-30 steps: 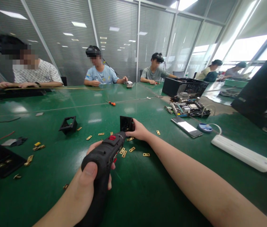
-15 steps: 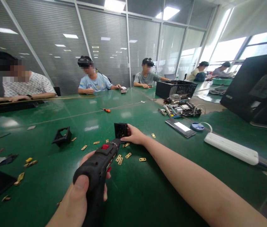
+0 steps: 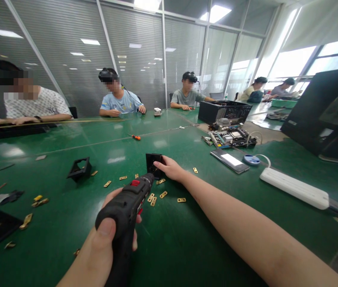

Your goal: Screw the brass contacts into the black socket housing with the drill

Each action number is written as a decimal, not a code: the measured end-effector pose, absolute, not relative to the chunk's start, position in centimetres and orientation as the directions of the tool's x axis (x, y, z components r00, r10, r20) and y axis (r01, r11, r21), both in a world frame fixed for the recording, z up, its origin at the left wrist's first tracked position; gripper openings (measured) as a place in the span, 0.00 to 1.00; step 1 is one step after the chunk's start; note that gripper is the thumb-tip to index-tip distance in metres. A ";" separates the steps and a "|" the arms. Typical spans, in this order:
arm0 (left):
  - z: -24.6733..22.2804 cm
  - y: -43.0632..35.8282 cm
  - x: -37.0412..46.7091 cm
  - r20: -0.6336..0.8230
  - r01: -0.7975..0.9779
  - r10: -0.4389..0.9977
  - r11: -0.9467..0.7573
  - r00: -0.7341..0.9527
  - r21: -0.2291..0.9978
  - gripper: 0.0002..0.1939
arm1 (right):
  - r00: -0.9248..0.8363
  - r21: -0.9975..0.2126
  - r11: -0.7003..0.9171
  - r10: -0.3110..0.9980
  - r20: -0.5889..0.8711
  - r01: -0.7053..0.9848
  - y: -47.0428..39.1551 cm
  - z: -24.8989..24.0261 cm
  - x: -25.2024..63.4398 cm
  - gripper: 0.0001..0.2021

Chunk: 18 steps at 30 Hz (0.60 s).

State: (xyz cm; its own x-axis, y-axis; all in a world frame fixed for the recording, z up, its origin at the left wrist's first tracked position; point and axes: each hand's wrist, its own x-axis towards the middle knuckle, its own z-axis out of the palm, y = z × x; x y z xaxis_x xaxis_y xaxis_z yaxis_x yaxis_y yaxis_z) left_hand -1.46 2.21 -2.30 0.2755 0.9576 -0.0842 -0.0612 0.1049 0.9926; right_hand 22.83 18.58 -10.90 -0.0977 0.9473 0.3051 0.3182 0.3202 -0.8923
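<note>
Gripping the drill (image 3: 120,207) in the left hand (image 3: 106,235), fingers closed round the handle. What's the right one up to?

Right hand (image 3: 170,168) has the black part (image 3: 150,162) pinched between thumb and fingers — it's upright at the drill's front end. Can't tell if they touch.

And around that?

Brass plates (image 3: 181,200) scattered on the green table (image 3: 169,247), frame (image 3: 75,175) off left, phone (image 3: 231,160) off right. Farther out, an orange screwdriver (image 3: 136,137), circuit board (image 3: 227,138), then an open case (image 3: 212,113) — people (image 3: 124,102) sit beyond.
</note>
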 end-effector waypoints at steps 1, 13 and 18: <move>-2.2 2.1 -1.3 -0.072 -0.085 0.962 0.097 0.262 0.992 0.56 | -0.088 -0.888 0.320 0.947 0.309 0.331 18.5 -10.9 22.8 0.17; -2.2 2.2 -1.3 -0.082 -0.110 0.954 0.118 0.288 0.987 0.52 | -0.060 -0.893 0.362 0.931 0.360 0.268 18.2 -10.9 22.2 0.32; -2.3 2.2 -1.3 -0.066 -0.120 0.952 0.106 0.300 0.987 0.52 | -0.099 -0.881 0.410 0.912 0.398 0.235 17.6 -9.9 22.1 0.17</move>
State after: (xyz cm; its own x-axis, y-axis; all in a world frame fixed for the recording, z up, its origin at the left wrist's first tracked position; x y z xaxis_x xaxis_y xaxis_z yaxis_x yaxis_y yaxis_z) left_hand -1.25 2.16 -2.28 0.3005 0.9515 -0.0656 -0.1201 0.1060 0.9871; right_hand 22.12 17.61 -9.90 -0.0993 0.9120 0.3979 0.2346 0.4101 -0.8814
